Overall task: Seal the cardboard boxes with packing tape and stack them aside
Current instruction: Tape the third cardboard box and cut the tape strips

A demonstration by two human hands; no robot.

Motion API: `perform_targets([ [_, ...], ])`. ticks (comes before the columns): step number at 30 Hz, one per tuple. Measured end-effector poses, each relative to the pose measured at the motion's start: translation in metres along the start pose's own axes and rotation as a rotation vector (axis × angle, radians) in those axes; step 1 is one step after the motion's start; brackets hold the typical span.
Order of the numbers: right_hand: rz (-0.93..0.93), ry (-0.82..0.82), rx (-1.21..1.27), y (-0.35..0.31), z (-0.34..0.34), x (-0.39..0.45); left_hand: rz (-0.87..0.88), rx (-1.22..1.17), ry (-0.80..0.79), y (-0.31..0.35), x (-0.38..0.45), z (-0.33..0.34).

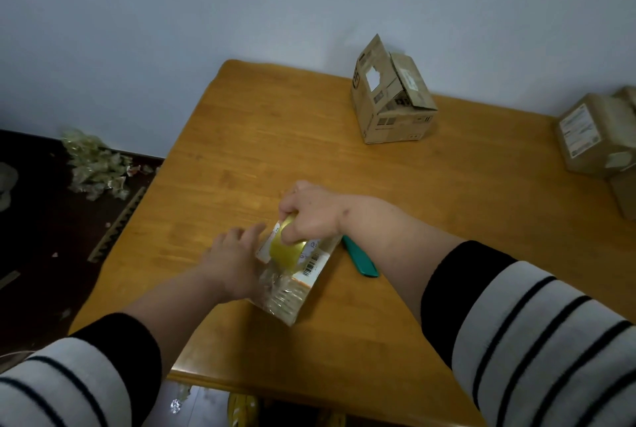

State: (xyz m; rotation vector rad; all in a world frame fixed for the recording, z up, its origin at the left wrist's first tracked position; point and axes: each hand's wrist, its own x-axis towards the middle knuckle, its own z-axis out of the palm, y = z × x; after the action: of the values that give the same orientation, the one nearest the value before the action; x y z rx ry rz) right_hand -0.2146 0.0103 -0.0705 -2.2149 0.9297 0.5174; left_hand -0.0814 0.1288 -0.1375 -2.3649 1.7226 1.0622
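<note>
Near the table's (395, 206) front middle lies a small box (296, 284) (clear tape over its near end). Right hand (311, 215) grips the tape roll (285, 249) on top of it; left hand (232, 261), fingers spread flat, presses the box's left side. Teal cutter (359, 259) just right of box; open-flapped box (390, 101) at table's far edge.

The honey-orange wooden counter (378, 186) carries brown cardboard boxes (392, 100) and a teal plastic cutter (359, 258). The round tape roll (285, 251) is translucent yellow. The knit sleeves (550, 340) are white with black stripes and cuffs.

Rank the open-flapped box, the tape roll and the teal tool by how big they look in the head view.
1. open-flapped box, though it stands farthest away.
2. and 3. tape roll and teal tool: unsure, both partly hidden.
</note>
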Motion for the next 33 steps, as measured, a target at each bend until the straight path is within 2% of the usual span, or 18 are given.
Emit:
perform_targets([
  [2, -0.004, 0.029, 0.016, 0.002, 0.0, 0.0, 0.132, -0.308, -0.003, 0.012, 0.001, -0.008],
  [4, -0.012, 0.068, 0.083, 0.006, 0.0, -0.002, 0.086, -0.637, -0.138, 0.019, -0.001, -0.013],
  [5, -0.011, 0.08, 0.134, 0.008, -0.001, -0.004, 0.058, -0.693, -0.208, 0.019, -0.001, -0.014],
  [8, 0.015, 0.134, 0.429, 0.021, -0.001, -0.012, 0.052, -0.741, -0.323, 0.02, 0.002, -0.021],
  [10, 0.103, 0.254, 0.614, 0.037, 0.003, -0.014, 0.056, -0.753, -0.361, 0.022, 0.005, -0.025],
  [12, 0.271, 0.379, 0.576, 0.059, 0.008, -0.014, 0.041, -0.753, -0.384, 0.022, 0.007, -0.028],
  [14, 0.453, 0.422, 0.461, 0.084, 0.018, -0.013, 0.037, -0.756, -0.413, 0.02, 0.011, -0.029],
  [16, 0.57, 0.361, 0.371, 0.103, 0.03, -0.012, 0.039, -0.769, -0.422, 0.019, 0.013, -0.028],
  [20, 0.604, 0.15, 0.167, 0.124, 0.062, -0.003, 0.064, -0.815, -0.344, 0.023, 0.013, -0.015],
  [23, 0.606, 0.147, 0.187, 0.128, 0.082, 0.005, 0.082, -0.914, -0.265, 0.028, 0.012, 0.0],
  [26, 0.567, 0.2, 0.106, 0.133, 0.094, 0.012, 0.095, -0.967, -0.225, 0.031, 0.011, 0.007],
  [33, 0.668, 0.112, 0.171, 0.153, 0.078, -0.017, 0.043, -1.076, -0.311, 0.035, 0.01, -0.012],
])
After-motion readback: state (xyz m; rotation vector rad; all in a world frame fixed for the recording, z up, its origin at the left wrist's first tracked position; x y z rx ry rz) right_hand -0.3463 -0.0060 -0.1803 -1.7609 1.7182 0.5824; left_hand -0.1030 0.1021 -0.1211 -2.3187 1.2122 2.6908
